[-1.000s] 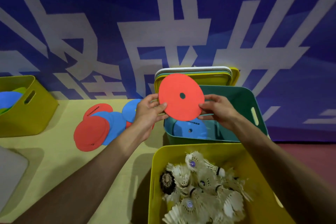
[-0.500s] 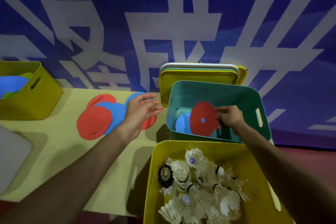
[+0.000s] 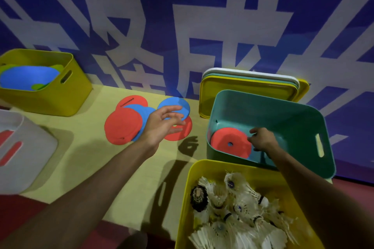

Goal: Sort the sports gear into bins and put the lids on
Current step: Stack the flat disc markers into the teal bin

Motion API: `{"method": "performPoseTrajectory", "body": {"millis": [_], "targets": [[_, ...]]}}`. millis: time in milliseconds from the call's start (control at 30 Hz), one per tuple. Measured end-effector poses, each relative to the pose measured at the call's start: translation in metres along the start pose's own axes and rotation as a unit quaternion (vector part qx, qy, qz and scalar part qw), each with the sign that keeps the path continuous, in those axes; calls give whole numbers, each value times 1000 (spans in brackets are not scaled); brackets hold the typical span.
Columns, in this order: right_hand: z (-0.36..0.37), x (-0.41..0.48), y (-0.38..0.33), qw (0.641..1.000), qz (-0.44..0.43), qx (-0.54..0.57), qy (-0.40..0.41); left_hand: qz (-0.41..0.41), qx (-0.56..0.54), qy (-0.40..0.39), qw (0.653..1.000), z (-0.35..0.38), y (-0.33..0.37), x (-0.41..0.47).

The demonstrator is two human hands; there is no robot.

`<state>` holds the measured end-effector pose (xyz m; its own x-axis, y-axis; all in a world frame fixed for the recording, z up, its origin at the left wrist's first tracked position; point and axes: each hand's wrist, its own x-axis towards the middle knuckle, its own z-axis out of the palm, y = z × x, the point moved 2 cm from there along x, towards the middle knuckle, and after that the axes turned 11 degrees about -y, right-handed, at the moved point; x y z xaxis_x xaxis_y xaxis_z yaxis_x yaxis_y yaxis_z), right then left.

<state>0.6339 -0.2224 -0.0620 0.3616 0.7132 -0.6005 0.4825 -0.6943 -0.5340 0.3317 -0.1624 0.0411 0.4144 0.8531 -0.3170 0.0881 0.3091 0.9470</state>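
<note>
Resting in teal bin (image 3: 299,119): red disc (image 3: 230,144), right hand (image 3: 262,140) pinching its edge | left hand (image 3: 162,125) spread, empty, above loose discs (image 3: 129,125) | shuttlecock bin (image 3: 194,188) touching teal bin's front.

I see a yellow table (image 3: 85,159) carrying loose red and blue discs (image 3: 129,125), two yellow bins (image 3: 50,95), a teal bin (image 3: 283,115), a white bin (image 3: 26,166) and stacked lids (image 3: 249,85).

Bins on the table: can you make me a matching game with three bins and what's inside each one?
Things:
1. teal bin
2. near yellow bin
3. far yellow bin

Contents:
A. white shuttlecocks
B. blue disc lying on green ones
C. red disc, with the right hand at its edge

Pairs: 1-C, 2-A, 3-B
</note>
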Motion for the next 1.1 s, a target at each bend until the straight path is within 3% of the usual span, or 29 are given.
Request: {"method": "performPoseTrajectory", "body": {"millis": [100,267,533,733,933,1100], "targets": [[-10,-9,-7,1000,-4,4,27,0,-2,-10,1000,-6,0,3],[-19,-28,-44,993,-86,12,84,-1,10,-29,1000,-13,1,6],[18,-67,-145,959,-238,-94,122,-22,41,-14,999,-74,-8,19],[99,-52,-219,955,-256,-140,54,-54,35,24,998,-161,-30,24],[181,-22,-254,964,-207,-164,-24,-92,40,53,994,-250,-63,36],[244,2,-263,967,-167,-172,-86,-140,122,85,979,-296,-101,60]]}}
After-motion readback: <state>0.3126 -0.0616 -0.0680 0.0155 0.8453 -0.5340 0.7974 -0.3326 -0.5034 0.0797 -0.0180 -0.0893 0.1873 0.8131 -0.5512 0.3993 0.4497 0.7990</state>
